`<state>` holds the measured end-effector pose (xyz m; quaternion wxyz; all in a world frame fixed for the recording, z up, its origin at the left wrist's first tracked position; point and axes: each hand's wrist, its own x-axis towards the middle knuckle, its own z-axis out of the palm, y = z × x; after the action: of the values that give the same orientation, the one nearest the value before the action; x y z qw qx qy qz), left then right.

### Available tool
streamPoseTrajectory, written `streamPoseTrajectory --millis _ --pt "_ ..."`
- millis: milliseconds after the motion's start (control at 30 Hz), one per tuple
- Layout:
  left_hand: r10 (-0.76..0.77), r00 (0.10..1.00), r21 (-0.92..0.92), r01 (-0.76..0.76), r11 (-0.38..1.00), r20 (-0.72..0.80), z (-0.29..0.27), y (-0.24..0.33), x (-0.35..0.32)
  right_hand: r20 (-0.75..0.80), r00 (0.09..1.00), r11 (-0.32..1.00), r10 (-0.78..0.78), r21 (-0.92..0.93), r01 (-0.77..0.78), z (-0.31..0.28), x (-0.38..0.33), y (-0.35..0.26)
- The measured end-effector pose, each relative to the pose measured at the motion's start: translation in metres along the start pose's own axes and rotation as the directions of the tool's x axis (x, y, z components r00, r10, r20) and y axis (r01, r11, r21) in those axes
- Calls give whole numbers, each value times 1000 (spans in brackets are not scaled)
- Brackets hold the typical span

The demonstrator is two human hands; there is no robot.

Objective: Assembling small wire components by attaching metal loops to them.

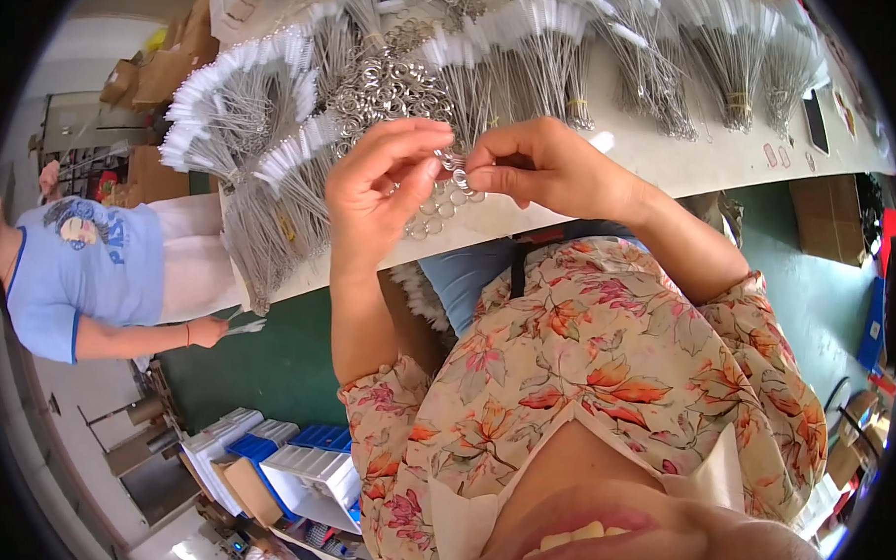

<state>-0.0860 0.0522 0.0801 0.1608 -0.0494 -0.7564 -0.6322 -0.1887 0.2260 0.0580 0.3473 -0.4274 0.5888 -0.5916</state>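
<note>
Left grip: the left hand (382,184) is pinching closed on a small metal ring (450,163), thumb and forefinger meeting at its edge.
Right grip: the right hand (541,165) is pinching the same ring from the other side, fingertips nearly touching the left ones.
Ring position: it is sitting between both grips, held just above the surface (669,154).
Doing it well: I judge that keeping the ring steady with one hand while the other is working it gives the best control.
Nearby: loose rings (436,212) are lying just below the hands; a ring pile (391,85) is lying beyond.
Further out: white-tipped wire brush bundles (247,105) are fanning across the surface.
Side: another person's hand (207,331) is holding a brush.
</note>
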Motion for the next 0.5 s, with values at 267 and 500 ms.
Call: streamPoseTrajectory --millis 267,500 --pt "139 990 215 -134 968 -9 0 7 -5 45 999 999 -6 53 4 6 1 3" --pt "272 943 227 -227 947 -193 16 12 -3 -29 998 929 60 368 -45 -8 5 -23"
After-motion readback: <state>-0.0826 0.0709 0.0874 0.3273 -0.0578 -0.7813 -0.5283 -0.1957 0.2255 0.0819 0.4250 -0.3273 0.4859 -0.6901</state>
